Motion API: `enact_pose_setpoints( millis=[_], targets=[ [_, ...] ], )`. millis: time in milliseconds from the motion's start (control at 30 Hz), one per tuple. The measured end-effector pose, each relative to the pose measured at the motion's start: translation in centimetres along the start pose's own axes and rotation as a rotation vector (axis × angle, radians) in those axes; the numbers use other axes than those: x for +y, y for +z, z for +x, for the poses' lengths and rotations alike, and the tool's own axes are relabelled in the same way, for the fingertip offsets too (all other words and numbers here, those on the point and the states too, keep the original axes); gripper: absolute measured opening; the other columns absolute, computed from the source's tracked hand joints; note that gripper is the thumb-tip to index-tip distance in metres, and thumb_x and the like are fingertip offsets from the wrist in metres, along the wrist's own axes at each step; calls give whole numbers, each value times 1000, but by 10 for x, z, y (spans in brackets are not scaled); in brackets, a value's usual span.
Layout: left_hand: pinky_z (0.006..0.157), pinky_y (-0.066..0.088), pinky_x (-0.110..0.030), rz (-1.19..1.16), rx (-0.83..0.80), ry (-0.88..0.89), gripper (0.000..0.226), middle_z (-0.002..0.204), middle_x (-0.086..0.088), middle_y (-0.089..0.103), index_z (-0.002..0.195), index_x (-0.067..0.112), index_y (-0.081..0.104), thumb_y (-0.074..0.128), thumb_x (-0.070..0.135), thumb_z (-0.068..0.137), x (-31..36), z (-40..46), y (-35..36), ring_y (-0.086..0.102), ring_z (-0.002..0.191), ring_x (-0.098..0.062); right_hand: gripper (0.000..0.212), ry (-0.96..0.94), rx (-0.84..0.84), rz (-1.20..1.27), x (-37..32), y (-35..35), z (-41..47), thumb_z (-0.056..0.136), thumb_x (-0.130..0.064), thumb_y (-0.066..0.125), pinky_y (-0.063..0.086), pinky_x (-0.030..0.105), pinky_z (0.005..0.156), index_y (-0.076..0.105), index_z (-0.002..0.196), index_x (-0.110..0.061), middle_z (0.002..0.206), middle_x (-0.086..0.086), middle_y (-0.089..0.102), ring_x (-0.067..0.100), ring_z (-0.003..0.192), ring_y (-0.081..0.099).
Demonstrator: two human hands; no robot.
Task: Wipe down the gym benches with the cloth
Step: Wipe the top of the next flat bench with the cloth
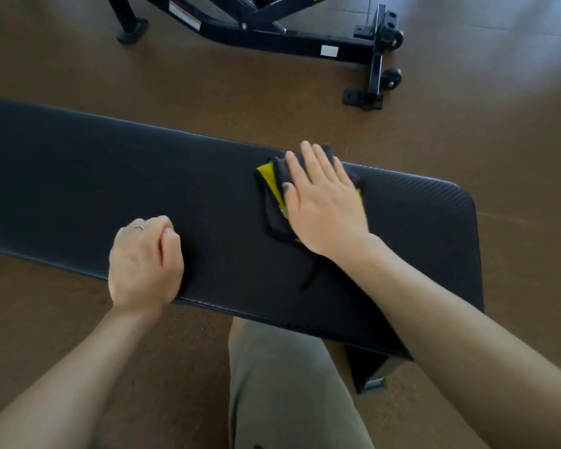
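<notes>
A long black padded bench (78,176) runs across the view from the left edge to a rounded end at the right. A dark grey cloth with yellow patches (274,189) lies bunched on the pad near its far edge. My right hand (321,199) presses flat on the cloth with straight fingers, covering most of it. My left hand (144,257) rests on the pad near its front edge, fingers curled into a loose fist with nothing in it.
A second bench's black steel frame (272,37) with wheels (391,77) stands on the brown floor (499,108) beyond the pad. My leg in olive trousers (289,384) is against the bench's front edge, beside a black bench foot (370,367).
</notes>
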State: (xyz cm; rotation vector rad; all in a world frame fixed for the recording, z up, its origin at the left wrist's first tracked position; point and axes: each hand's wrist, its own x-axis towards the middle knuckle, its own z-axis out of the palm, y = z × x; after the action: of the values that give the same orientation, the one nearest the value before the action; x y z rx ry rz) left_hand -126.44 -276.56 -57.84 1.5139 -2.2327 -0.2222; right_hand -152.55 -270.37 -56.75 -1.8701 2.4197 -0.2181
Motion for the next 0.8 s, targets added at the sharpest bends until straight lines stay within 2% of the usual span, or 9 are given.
enact_pose_setpoints(
  millis=[67,133,233,333,400,467,567,667,800],
  targets=[
    [59,27,-38,12,-6,0,27,57,-1,37,62,11,35,32,14,88,0,0,0,40,61,-28,60,130,-16,-6,43,-11,-33,110,-41,17,5,41,130,18,165,-17,172,9,10,23,160,5],
    [56,26,-39,8,-5,-8,27,56,-2,37,61,8,36,31,15,87,3,-1,-1,39,59,-27,62,213,-12,-25,55,-14,-49,108,-41,17,5,43,129,19,164,-14,172,12,13,26,159,7],
    [57,23,-37,-6,12,-42,27,56,-1,37,62,7,37,32,14,87,6,1,0,37,59,-24,69,217,10,-49,28,-7,-33,105,-44,14,9,51,129,26,161,-5,167,22,21,35,157,16],
    [58,23,-37,-18,22,-34,27,55,0,36,61,7,36,32,13,87,9,3,-1,36,58,-21,71,143,-6,-29,-5,2,24,104,-45,12,16,52,127,35,156,-3,162,22,35,36,152,29],
    [59,20,-37,-36,37,-16,27,54,1,34,60,8,36,33,12,87,9,1,-2,35,56,-17,60,124,22,-20,-25,3,64,105,-44,21,35,47,115,56,137,-8,139,17,60,33,130,53],
    [59,20,-36,-45,40,4,28,54,1,34,60,10,35,33,12,88,8,0,-3,35,55,-15,49,118,65,1,-41,5,85,107,-43,28,43,43,94,65,115,-13,116,10,70,31,105,63],
    [60,25,-35,-46,43,22,28,54,2,34,60,11,35,33,14,88,6,-1,-4,36,56,-20,44,53,85,1,-43,7,84,107,-43,29,44,42,84,63,109,-15,108,7,71,31,97,64],
    [58,29,-35,-49,49,34,28,55,4,33,60,11,35,33,15,87,5,0,-5,36,57,-22,38,14,71,-35,-2,0,64,107,-42,31,42,43,79,59,102,-17,104,7,70,34,97,63],
    [54,36,-41,-46,63,75,29,53,2,34,59,12,35,32,13,88,3,-1,-2,35,53,-21,32,143,64,-80,72,-19,18,108,-39,30,33,39,72,47,87,-22,87,4,61,35,87,60]
  ],
)
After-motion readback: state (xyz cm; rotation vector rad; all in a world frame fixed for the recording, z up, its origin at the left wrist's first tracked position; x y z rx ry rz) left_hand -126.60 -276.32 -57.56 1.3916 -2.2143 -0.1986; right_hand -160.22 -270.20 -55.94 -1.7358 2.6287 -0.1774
